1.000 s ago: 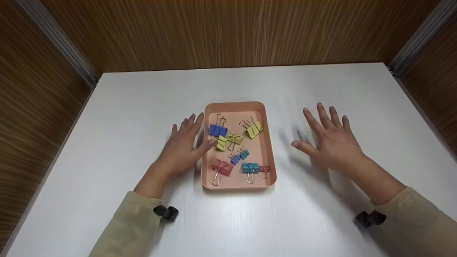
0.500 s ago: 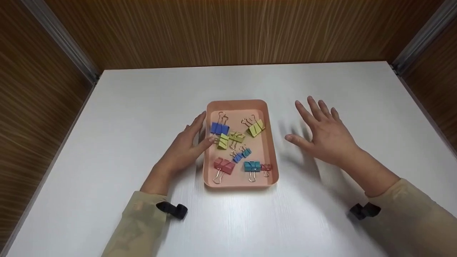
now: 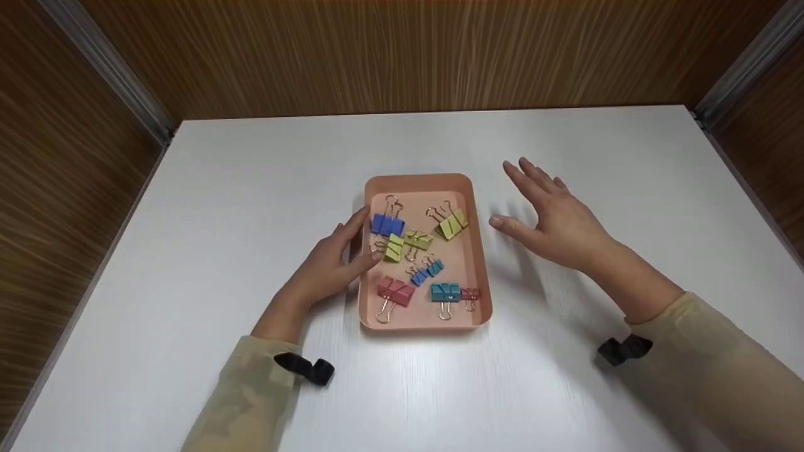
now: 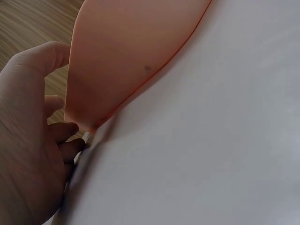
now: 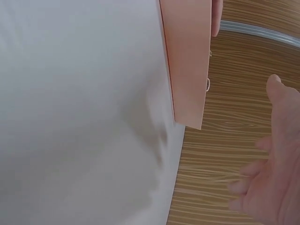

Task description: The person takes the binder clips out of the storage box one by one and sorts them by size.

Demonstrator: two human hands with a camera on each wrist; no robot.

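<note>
The shallow pink plastic tray (image 3: 424, 181) with rounded corners stands in the middle of the white table (image 3: 207, 207), and it carries a loose heap of coloured metal binder clips. We see a blue clip (image 3: 387, 224) near the far left corner, three yellow-green clips (image 3: 417, 240) in the middle and towards the far right, a red clip (image 3: 394, 291) and a teal clip (image 3: 445, 292) near the front wall, and some smaller ones between them.

Our left hand (image 3: 328, 263) lies against the left wall of the tray, with the fingers mostly straight and the thumb reaching over the rim; it grips nothing. In the left wrist view the fingertips (image 4: 63, 133) are only lightly bent beside the pink wall. Our right hand (image 3: 553, 216) is in the air to the right of the tray, apart from it, with the fingers spread and nothing in it.

We judge that the tray is light and quite stiff, and that its smooth bottom will slide easily on the smooth table. The clips are not fixed, so they will probably shift and rattle if the tray is tilted. The best hold, in our opinion, is on the two long walls, one hand on each side, keeping it level. A single clip is small and hard; its wire handles (image 3: 391, 202) are the easiest part to pinch.
</note>
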